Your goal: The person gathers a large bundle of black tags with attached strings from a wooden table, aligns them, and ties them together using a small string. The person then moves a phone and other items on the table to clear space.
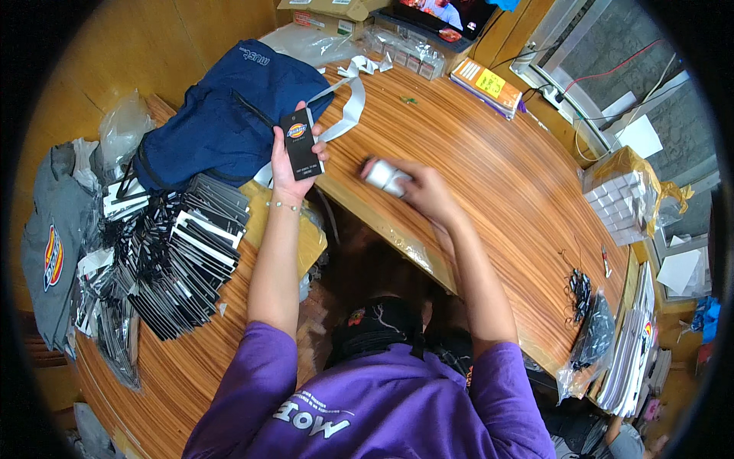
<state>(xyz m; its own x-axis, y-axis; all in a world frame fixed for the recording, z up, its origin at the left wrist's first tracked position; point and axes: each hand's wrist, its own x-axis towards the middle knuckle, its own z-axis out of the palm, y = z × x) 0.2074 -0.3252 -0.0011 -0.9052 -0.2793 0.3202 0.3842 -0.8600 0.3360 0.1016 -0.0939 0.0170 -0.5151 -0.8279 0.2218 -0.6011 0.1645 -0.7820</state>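
Upright in my left hand [284,172] is a black hang tag [304,153] with a colourful logo, its face toward me. The fingers wrap around its edges. To the right, over the wooden table [489,206], my right hand [428,190] grips a small white cylinder [387,177] with a dark end, blurred by motion, so its kind is unclear. A gap separates it from the tag. Left of my left forearm lies a big fanned pile of black hang tags [183,268] with tangled black strings. Behind the left hand rests a navy blue fabric bag [222,115].
A curled white strip [353,111] lies beside the bag. Booklets [489,86] and a screen [451,17] are at the back. Bagged small white boxes [621,200], black strings [579,291] and a stack of papers [631,352] stand right. Grey cloth [50,191] lies far left.
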